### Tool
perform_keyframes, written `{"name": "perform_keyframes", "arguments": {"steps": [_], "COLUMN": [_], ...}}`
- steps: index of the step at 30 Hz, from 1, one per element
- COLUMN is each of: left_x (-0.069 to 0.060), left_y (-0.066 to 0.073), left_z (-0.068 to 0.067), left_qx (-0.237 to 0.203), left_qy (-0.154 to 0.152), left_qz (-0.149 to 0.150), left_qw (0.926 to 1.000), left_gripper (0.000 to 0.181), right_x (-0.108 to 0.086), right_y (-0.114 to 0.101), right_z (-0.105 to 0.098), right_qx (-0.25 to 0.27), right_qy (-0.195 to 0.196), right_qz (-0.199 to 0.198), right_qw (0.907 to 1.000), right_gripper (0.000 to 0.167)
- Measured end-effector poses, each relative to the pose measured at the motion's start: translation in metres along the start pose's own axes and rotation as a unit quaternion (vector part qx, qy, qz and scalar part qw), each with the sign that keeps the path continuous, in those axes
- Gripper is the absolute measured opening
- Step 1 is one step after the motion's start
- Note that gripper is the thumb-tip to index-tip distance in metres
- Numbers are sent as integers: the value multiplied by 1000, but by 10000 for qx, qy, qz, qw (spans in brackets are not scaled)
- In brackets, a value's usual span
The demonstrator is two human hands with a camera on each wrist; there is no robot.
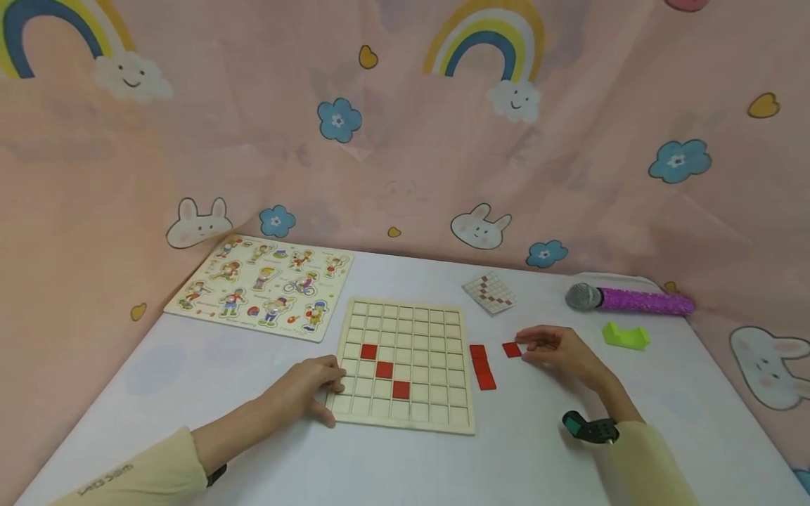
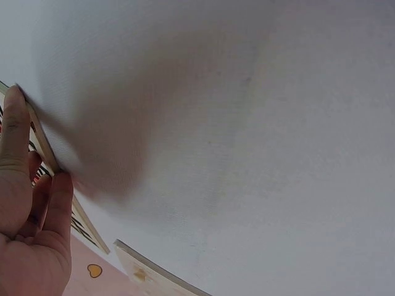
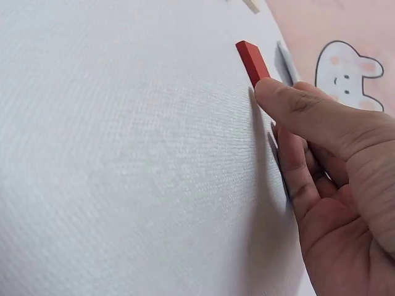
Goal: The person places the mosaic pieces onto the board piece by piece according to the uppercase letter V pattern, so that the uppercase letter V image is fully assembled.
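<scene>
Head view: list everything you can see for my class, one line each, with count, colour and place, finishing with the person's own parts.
grid board: 1, pale wood, middle of the table
placed red tiles: 3, red, diagonal on the grid board
row of tiles: 3, red, right of the grid board
single tile: 1, red, at the right fingertips
pattern card: 1, whitish with red squares, back right of the grid board
picture board: 1, cream with colourful figures, back left
microphone: 1, grey and purple, back right
small holder-like piece: 1, lime green, before the microphone
tablecloth: 1, white, underneath
backdrop: 1, printed pink, behind
sleeves: 2, pale yellowish, both arms
wristbands: 2, black, both wrists
left hand: 1, bare, grid board's left edge
right hand: 1, bare, pinching the single tile
</scene>
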State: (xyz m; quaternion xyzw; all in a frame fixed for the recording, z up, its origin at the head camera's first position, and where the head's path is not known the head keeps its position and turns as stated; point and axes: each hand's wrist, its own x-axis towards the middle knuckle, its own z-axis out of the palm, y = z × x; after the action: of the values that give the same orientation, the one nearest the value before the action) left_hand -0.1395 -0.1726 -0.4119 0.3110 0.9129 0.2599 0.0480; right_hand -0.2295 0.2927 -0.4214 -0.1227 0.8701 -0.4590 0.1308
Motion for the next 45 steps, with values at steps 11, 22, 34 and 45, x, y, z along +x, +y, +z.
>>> {"name": "perform_keyframes", "arguments": {"steps": [11,22,34,45], "left_x": [1,0,0,0], "left_y": [-1,0,-1,1], "left_z": [1,1,1,1], "left_qx": [-42,-42,-3,-26], "left_qy": [-6,-12,-11,-46], "left_qz": [-139,-138,-191,-229], "left_qw": [9999,9999,9998,9997], "left_gripper": [60,65,64,63], "right_x": [4,5,-4,-7], "right_y": [-2,-2,0,-14], "right_z": [5,4,13,28], "right_qx": [-285,-230,259,284], "right_qy": [24,240,787,966], "right_qz": [-60,57,37,338], "right_qw": [9996,9994,9966,9943], "right_gripper": [40,42,47,43]}}
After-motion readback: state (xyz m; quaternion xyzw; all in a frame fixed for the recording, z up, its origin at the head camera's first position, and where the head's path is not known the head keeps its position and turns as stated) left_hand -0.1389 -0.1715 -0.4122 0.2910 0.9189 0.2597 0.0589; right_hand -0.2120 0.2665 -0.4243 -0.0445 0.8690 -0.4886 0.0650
